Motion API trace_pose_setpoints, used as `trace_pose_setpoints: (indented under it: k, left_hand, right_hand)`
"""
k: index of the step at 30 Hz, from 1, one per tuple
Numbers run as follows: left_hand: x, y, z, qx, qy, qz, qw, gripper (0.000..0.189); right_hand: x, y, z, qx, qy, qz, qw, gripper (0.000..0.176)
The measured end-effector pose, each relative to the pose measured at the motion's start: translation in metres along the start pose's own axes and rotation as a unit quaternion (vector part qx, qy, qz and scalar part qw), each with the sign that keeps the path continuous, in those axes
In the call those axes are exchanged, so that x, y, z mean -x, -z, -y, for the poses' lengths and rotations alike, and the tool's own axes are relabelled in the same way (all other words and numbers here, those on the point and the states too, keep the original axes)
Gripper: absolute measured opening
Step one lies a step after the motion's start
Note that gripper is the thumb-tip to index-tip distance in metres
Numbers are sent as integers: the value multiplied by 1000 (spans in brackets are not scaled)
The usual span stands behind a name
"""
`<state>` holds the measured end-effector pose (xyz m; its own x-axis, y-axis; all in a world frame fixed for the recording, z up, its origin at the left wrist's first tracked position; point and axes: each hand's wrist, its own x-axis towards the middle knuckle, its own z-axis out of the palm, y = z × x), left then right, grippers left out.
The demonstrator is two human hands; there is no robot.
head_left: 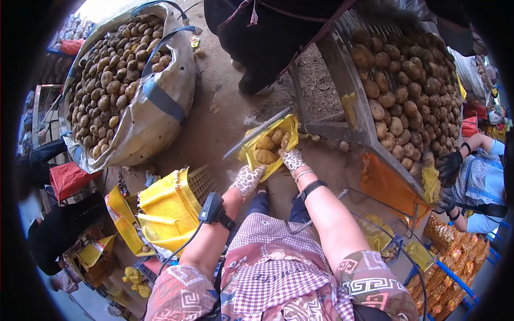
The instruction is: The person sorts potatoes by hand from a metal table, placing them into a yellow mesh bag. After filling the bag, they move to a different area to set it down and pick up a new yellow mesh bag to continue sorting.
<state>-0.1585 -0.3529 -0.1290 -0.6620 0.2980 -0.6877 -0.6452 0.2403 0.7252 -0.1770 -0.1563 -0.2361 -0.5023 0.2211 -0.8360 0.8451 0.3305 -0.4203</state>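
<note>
Our left hand (248,180) and right hand (293,159) clutch the yellow mesh bag (267,148) off the sorting table (347,80)'s end edge; the potato sack (155,109) stands left, with open dirt floor (219,120) between.

Yellow bag (269,145) partly hides right hand (292,159) fingers.

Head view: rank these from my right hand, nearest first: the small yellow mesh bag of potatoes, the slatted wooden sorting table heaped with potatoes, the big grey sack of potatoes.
1. The small yellow mesh bag: touching the right hand, just left of it.
2. The slatted wooden sorting table: up to the right, apart.
3. The big grey sack: far left, across the dirt floor.
</note>
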Motion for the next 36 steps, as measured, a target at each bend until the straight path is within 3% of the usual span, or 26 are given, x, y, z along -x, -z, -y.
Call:
trace_pose_setpoints:
  k: [3, 4, 6, 8, 10, 11, 12, 14, 16, 17, 18, 19, 20, 21, 22, 24, 25, 26, 29, 30, 31, 32, 33, 34, 36]
  left_hand:
    - [-7, 14, 14, 2, 115, -84, 990, 51]
    - [-10, 20, 15, 6, 115, -85, 990, 51]
    - [-14, 30, 19, 33, 113, -68, 991, 55]
    - [-21, 32, 41, 14, 81, -65, 995, 56]
    - [-15, 35, 37, 56, -18, -59, 997, 53]
    - [-9, 43, 30, -39, -25, -107, 993, 49]
    - [-28, 64, 84, -25, 17, -112, 993, 52]
    - [24, 68, 12, -58, 25, -315, 947, 48]
    - [-5, 99, 68, -158, -167, -390, 892, 46]
    - [-16, 99, 53, -3, -158, -356, 921, 46]
    - [-19, 102, 37, -3, -158, -355, 921, 46]
    - [-18, 105, 19, 95, -62, -158, 981, 47]
    - [-15, 107, 4, 188, 38, 50, 980, 48]
    - [-9, 108, -9, 255, 107, 94, 956, 48]
    - [-14, 110, -3, 256, 108, 97, 956, 48]
    - [-21, 120, 8, 366, 129, 208, 898, 44]
    - [-19, 130, 8, 370, 81, 278, 883, 38]
    - [-19, 134, 12, 372, 84, 279, 881, 38]
    - [-15, 140, 0, 169, 12, 250, 953, 37]
    - [-9, 140, -19, 168, 8, 249, 954, 37]
    - [-4, 137, -41, -20, -7, 251, 968, 34]
    - [-1, 134, -54, -209, -20, 243, 947, 32]
    - [1, 130, -58, -341, -120, 207, 909, 32]
    - [6, 127, -61, -342, -120, 204, 909, 32]
    - [16, 119, -73, -491, -196, 94, 844, 29]
  right_hand:
    - [55, 16, 5, -292, -22, 35, 955, 47]
    - [87, 23, 15, -313, -52, 36, 948, 31]
    - [122, 24, 4, -364, 12, 60, 930, 27]
    - [145, 34, 17, -376, 58, 68, 922, 25]
    - [161, 44, 31, -391, 110, 74, 911, 24]
    - [167, 49, 38, -375, 121, 72, 916, 24]
    - [172, 53, 42, -360, 131, 70, 921, 24]
    - [178, 57, 47, -345, 139, 66, 926, 23]
    - [185, 57, 47, -356, 133, 72, 922, 21]
    - [188, 58, 48, -354, 125, 66, 925, 19]
    - [186, 58, 45, -354, 125, 65, 925, 19]
    - [183, 58, 41, -372, 124, 58, 918, 20]
    - [181, 57, 38, -388, 122, 51, 912, 20]
    - [186, 58, 40, -372, 134, 29, 918, 21]
    - [187, 60, 39, -371, 132, 26, 919, 21]
    - [191, 63, 37, -359, 114, 33, 926, 22]
    - [196, 66, 40, -359, 122, 24, 925, 24]
    - [197, 65, 40, -358, 119, 22, 926, 24]
    - [198, 67, 43, -353, 121, 5, 928, 24]
    - [198, 66, 44, -352, 125, 6, 928, 24]
    - [198, 65, 46, -347, 140, 12, 927, 24]
    - [198, 63, 48, -342, 154, 19, 927, 23]
    - [198, 63, 50, -351, 159, 29, 922, 22]
    - [199, 62, 53, -351, 161, 32, 922, 22]
    - [200, 61, 60, -380, 157, 37, 911, 22]
